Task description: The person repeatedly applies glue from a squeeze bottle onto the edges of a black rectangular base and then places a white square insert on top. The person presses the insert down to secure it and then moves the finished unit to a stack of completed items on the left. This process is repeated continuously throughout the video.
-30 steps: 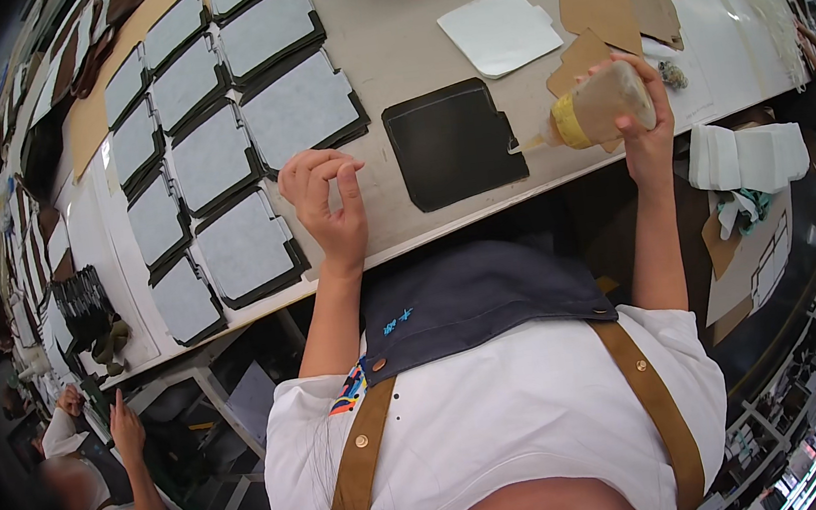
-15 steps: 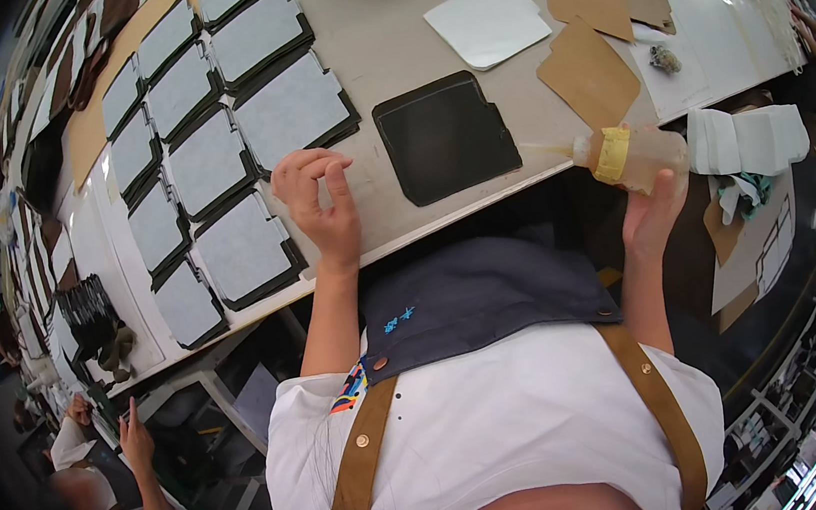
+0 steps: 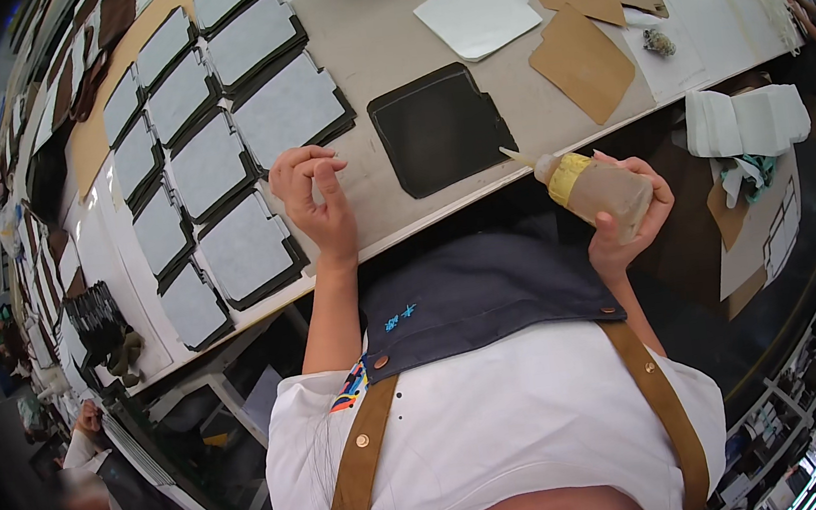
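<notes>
My right hand (image 3: pixel 637 219) is wrapped round a translucent squeeze bottle (image 3: pixel 613 199) with yellow tape at its neck. The bottle lies tilted, its thin nozzle pointing left at the lower right edge of a black sheet-like panel (image 3: pixel 439 130). That panel rests flat near the front edge of the table and has a notched right side. To its left, my left hand (image 3: pixel 313 200) hovers by the table edge with loosely bent fingers apart, holding nothing. Close beside it are rows of black panels topped with pale grey sheets (image 3: pixel 242 254).
Behind the black panel lies a white sheet (image 3: pixel 476 15), with brown card pieces (image 3: pixel 583 64) to its right. White folded pads (image 3: pixel 745 121) sit beyond my right hand. Another person (image 3: pixel 114 500) is at the lower left. The table's front edge (image 3: pixel 462 196) runs before me.
My right hand has brought the bottle left and nearer to me, its nozzle now at the black panel's edge, and its grip has turned. My left hand has barely moved.
</notes>
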### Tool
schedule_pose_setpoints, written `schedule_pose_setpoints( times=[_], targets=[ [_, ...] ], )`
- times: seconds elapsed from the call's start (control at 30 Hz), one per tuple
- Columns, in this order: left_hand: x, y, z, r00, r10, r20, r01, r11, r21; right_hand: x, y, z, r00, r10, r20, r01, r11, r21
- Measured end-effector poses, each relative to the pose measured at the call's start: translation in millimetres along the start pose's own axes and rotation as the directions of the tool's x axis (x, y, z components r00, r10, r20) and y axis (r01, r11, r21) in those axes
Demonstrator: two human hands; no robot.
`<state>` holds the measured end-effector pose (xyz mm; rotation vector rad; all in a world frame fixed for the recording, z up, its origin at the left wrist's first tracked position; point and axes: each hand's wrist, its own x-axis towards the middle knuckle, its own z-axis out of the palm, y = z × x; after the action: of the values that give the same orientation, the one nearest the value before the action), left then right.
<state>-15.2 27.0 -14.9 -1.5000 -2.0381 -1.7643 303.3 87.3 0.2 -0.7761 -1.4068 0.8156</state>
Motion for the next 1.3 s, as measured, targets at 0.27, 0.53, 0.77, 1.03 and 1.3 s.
schedule_pose_setpoints(
  times=[0.27,0.53,0.77,1.03,1.3],
  targets=[
    [-1,-1,-2,1.000,0.012,0.006,-0.012,1.000,0.008,-7,-4,15,0.996,-0.003,0.093,-0.004,0.997,0.075],
    [0,1,-3,0.999,0.036,0.016,-0.037,0.998,0.042,-19,-1,43,0.974,-0.053,0.219,0.015,0.985,0.172],
    [1,-1,-2,0.999,0.044,0.018,-0.044,0.998,0.040,-26,2,72,0.954,-0.071,0.292,-0.021,0.954,0.299],
    [0,0,-3,0.999,0.032,0.014,-0.033,0.999,0.040,40,46,10,0.913,0.196,-0.357,-0.179,0.980,0.083],
    [-2,0,-2,1.000,-0.004,0.008,0.003,0.999,0.047,76,83,-49,0.953,-0.108,-0.285,-0.152,0.643,-0.751]
  ],
)
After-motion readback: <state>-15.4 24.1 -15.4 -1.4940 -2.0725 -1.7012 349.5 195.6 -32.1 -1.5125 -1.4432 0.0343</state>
